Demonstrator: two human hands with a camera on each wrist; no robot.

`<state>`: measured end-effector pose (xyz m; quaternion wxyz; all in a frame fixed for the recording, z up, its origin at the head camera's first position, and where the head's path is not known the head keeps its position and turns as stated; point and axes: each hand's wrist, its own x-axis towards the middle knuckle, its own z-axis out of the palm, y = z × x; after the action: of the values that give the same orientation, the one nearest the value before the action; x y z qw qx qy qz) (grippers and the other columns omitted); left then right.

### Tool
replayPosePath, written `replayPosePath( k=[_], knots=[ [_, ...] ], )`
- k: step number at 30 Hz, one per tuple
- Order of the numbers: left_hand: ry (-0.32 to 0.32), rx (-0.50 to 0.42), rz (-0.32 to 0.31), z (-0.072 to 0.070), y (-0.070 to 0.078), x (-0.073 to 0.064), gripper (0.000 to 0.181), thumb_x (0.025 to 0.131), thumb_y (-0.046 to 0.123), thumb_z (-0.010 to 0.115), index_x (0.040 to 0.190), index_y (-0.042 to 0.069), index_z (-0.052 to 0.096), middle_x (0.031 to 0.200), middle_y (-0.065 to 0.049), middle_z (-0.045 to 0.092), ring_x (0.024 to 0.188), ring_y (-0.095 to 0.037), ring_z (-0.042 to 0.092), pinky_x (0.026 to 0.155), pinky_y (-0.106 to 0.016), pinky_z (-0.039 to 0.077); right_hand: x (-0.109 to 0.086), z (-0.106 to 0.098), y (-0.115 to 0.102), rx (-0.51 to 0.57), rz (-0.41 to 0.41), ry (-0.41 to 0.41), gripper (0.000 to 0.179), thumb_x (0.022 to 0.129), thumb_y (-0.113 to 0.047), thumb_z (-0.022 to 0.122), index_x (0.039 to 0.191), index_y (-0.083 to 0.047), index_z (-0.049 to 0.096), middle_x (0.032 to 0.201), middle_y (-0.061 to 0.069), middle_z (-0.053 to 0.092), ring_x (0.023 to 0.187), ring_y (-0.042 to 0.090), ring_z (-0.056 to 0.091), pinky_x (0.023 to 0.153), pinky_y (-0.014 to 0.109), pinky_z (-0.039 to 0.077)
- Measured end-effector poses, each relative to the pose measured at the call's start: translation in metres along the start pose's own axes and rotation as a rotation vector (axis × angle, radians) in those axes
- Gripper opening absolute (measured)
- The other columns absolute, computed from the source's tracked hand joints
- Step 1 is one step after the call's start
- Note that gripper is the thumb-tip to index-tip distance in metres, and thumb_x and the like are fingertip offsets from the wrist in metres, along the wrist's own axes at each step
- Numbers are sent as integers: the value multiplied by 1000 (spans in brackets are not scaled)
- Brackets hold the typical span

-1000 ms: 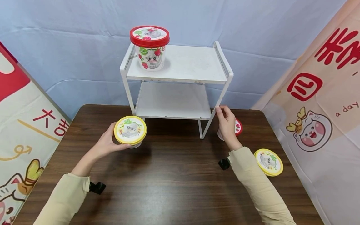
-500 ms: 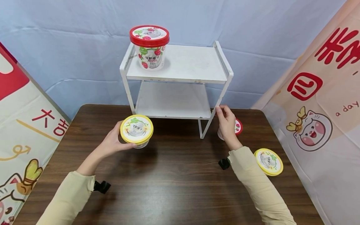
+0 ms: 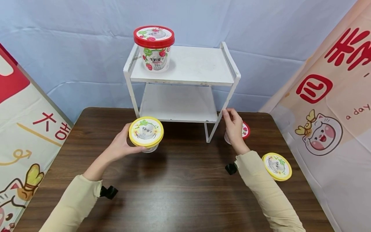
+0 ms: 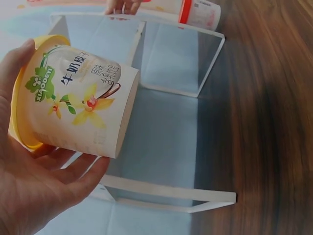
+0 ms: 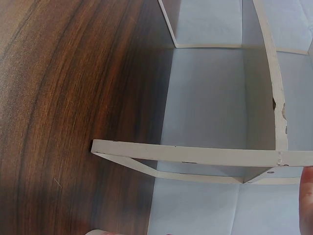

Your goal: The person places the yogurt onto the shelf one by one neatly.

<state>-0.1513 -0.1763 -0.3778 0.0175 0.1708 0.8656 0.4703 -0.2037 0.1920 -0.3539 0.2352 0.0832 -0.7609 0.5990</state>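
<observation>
Two hands are occupied in the head view. The left hand (image 3: pixel 119 146) grasps a yellow-lidded tub (image 3: pixel 147 133), fingers and thumb curled round it; the tub is lid up, off the table (image 3: pixel 185 199), before the front left corner of the lower shelf (image 3: pixel 179 103) of a white rack (image 3: pixel 182 82). The right hand (image 3: pixel 234 130) pinches the rack's front right leg (image 3: pixel 228 97), probably to steady the frame. The rack stands toward the table's back edge. A red-lidded tub (image 3: pixel 155 50) occupies the left end of the top shelf (image 3: pixel 200 64), label forward, presumably for display. Partly hidden behind the right hand is a second red tub (image 3: pixel 245 130); a second yellow tub (image 3: pixel 277 166) is near the table's right edge, apparently kept aside.

Left wrist view: thumb by the lid, fingers across the opposite side; such a hold likely prevents slipping and leaves the flower label uncovered.

Right wrist view: part of the right hand meets the rack; its grip cannot be told from this view alone.
</observation>
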Motion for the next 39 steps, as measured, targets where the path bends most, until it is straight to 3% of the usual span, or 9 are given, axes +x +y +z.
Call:
replayPosePath(
  k=[3,16,33,39],
  knots=[
    [-6,-14,5,1,3,1,91,68,22,79,137,1,24,131,-17,39,117,-31,40,94,-52,36,0,0,0,-3,-7,1,21,93,-4,49,94,16,56,81,23,54,71,-1,49,68,16,41],
    [15,-32,-20,3,18,4,89,68,24,80,138,6,26,127,-13,44,115,-27,43,93,-48,38,0,0,1,23,-9,3,21,92,-3,50,94,18,55,83,32,52,71,-1,48,68,15,41],
    [74,-66,-36,5,42,12,89,69,23,80,138,7,28,126,-10,45,114,-24,43,94,-45,36,0,0,1,37,-11,5,21,92,-2,49,92,18,55,81,30,52,71,0,49,69,20,42],
    [90,-89,-56,5,46,15,88,71,24,78,138,4,26,125,-12,44,113,-25,43,93,-44,37,1,1,2,55,-4,11,22,92,-2,49,92,19,54,82,33,51,70,-1,49,68,15,42]
  ],
)
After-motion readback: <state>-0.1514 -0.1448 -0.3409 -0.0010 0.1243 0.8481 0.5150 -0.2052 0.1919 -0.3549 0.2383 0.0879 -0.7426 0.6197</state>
